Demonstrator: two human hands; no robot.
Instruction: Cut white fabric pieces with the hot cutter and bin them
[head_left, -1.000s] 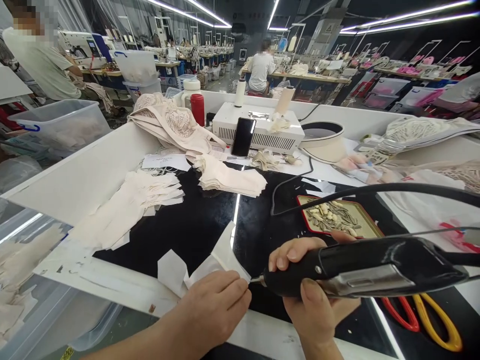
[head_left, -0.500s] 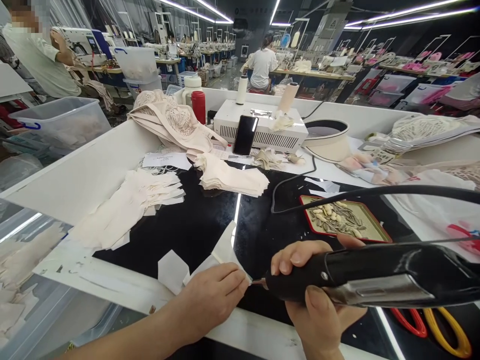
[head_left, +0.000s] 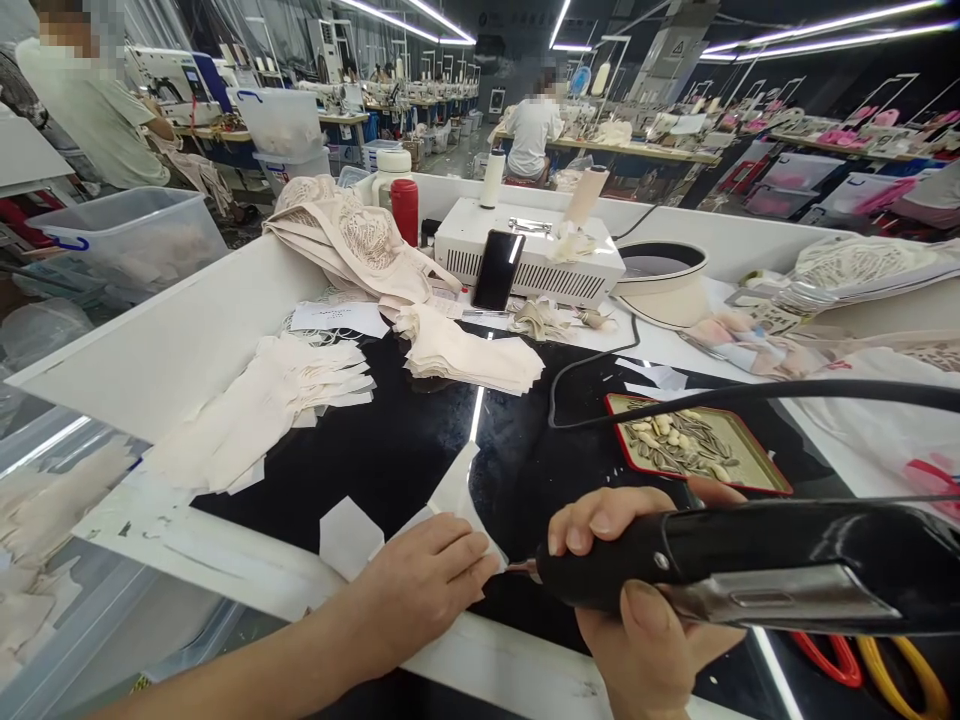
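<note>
My left hand (head_left: 420,590) is closed on the edge of a small cream fabric piece (head_left: 459,490), pinching it against the black tabletop. A white paper-like piece (head_left: 349,538) lies flat beside that hand. My right hand (head_left: 637,600) is wrapped round a black corded hand tool (head_left: 787,560) with a silver lever along its side. Its thin metal tip points left and meets the fabric's edge at my left fingertips; whether it presses in I cannot tell. Beyond my hands lie a stack of cream fabric pieces (head_left: 472,350) and a larger fanned pile of fabric pieces (head_left: 255,410).
A red-rimmed tray (head_left: 750,455) of seeds sits beyond the tool, under its cable (head_left: 825,388). Red-handled scissors (head_left: 832,655) and a yellow handle (head_left: 904,675) lie at lower right. At the back stand a white vented box (head_left: 540,265), a phone (head_left: 498,270) and a red flask (head_left: 404,212).
The whole view has shifted slightly right and the tool's rear end sits a little lower. Both hands keep their grip, and the tip stays at the fabric's edge.
</note>
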